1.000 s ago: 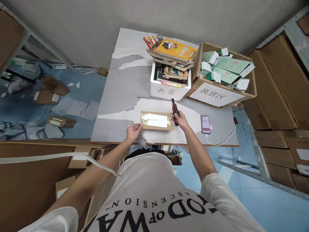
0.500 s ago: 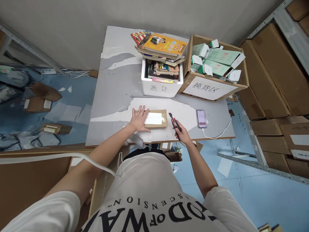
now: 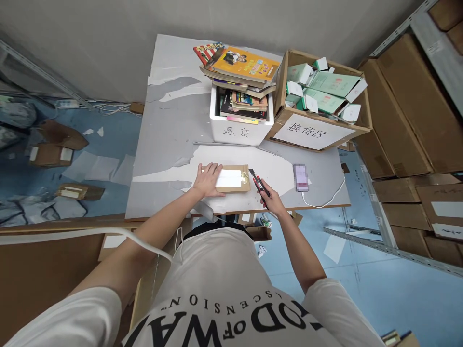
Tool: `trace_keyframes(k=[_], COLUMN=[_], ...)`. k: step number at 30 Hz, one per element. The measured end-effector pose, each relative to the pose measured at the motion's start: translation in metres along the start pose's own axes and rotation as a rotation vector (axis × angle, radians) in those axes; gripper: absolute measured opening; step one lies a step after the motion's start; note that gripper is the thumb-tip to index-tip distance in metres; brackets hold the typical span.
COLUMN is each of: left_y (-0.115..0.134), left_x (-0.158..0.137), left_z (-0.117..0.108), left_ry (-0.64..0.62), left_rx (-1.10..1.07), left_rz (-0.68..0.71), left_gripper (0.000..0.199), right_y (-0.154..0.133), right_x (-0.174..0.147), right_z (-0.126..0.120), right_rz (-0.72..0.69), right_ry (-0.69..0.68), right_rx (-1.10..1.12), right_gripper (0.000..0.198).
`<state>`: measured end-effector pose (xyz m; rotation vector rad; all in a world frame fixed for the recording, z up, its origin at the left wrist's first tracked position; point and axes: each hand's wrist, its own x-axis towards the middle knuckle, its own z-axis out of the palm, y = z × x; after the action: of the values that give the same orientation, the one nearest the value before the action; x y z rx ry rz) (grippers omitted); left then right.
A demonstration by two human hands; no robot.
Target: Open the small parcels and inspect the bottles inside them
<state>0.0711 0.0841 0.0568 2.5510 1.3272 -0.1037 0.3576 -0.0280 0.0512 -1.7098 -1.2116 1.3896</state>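
Observation:
On the table's near part lies a small brown cardboard package (image 3: pixel 245 179) with a white label and shiny clear tape at its right end. My left hand (image 3: pixel 208 180) rests on the package's left end, fingers spread flat over it and the thumb along the near side. Just right of the package, my right hand (image 3: pixel 272 198) grips a black and red utility knife (image 3: pixel 259 183). Its blade end points up and left, close to the package's right end but apart from it.
Behind stand a white foam box (image 3: pixel 240 132) full of books and a cardboard box (image 3: pixel 325 126) of green-and-white cartons. A phone (image 3: pixel 301 177) on a white cable lies at right. Shelving with large boxes (image 3: pixel 415 103) flanks the right side; parcels litter the floor at left.
The knife in my right hand has shifted very slightly left, its tip nearer the package. My left hand stays on the package. The whole view has moved a little.

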Motion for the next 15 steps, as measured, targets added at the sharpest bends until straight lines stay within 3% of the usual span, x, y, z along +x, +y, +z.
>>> trace_keyframes(k=[4,8,11,15], left_y=[0.0,0.001,0.002,0.001], left_x=[0.0,-0.002,-0.004,-0.004], left_z=[0.001,0.003,0.005,0.008], left_ry=[0.024,0.049,0.071,0.092], left_rx=[-0.012,-0.025,-0.037,-0.051], left_rz=[0.001,-0.005,-0.014,-0.006], left_gripper=[0.117,0.114,0.114,0.113], right_y=[-0.004,-0.016,-0.027,-0.038], right_x=[0.001,0.003,0.004,0.002], right_z=[-0.002,-0.012,-0.022,-0.033], right_rz=[-0.003,-0.018,-0.052,-0.051], right_ry=[-0.042,-0.073,-0.142,-0.222], right_rx=[-0.043,-0.221,-0.371,-0.411], right_gripper=[0.064,0.059,0.056,0.058])
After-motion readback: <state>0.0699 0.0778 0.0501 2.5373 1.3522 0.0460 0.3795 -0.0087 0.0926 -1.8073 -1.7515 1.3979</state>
